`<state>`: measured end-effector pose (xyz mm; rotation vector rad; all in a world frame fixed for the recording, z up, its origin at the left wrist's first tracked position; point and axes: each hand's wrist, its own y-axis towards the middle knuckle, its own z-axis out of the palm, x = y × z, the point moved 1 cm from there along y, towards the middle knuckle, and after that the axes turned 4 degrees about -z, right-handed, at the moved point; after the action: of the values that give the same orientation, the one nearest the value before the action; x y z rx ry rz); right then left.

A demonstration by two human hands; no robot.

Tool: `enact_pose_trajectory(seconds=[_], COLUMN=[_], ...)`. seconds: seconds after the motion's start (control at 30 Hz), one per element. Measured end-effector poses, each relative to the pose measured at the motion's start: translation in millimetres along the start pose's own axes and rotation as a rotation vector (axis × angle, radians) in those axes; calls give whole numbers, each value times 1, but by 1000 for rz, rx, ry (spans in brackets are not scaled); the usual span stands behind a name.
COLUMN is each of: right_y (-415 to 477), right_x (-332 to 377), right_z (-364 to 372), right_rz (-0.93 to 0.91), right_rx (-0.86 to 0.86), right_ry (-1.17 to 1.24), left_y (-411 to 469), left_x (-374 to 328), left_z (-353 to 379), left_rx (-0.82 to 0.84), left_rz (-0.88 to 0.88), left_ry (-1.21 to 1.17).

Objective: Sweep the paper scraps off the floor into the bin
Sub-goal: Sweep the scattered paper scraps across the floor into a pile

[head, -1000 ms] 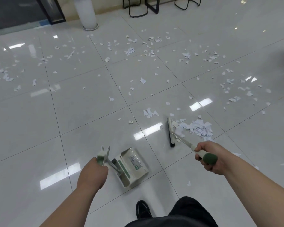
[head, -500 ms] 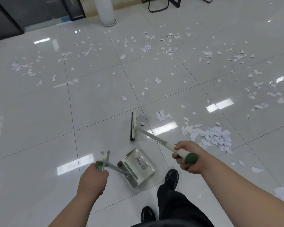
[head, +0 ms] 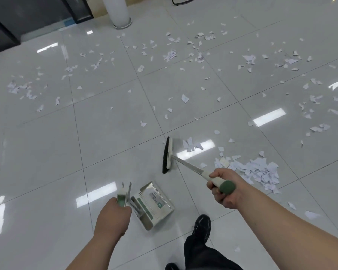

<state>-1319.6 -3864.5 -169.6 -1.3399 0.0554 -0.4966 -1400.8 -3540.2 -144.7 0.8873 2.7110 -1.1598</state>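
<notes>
Right grip (head: 225,189) clamps the broom (head: 168,155) handle, left grip (head: 112,217) the dustpan (head: 154,206) handle. The scrap pile (head: 258,170) lies on the floor (head: 47,152) just beyond the right grip, right of the broom head.

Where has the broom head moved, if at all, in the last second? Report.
Yes. The broom head moved left, away from the scrap pile it stood against.

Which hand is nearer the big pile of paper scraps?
Right. The right hand, gripping the broom, is just beside the pile; the left hand, holding the dustpan, is much farther off.
</notes>
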Motion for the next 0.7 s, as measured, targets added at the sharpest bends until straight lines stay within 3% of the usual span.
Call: enact_pose_trajectory(seconds=[0.47, 0.7], right_y=[-67, -109], right_x=[21, -9], right_z=[-121, -120], right_rz=[-211, -283], right_rx=[-306, -372], right_ry=[323, 414], left_y=[2, 16], left_x=[-161, -231], left_z=[26, 55], left_rx=[136, 265], left_rz=[333, 581], left_ry=[191, 346])
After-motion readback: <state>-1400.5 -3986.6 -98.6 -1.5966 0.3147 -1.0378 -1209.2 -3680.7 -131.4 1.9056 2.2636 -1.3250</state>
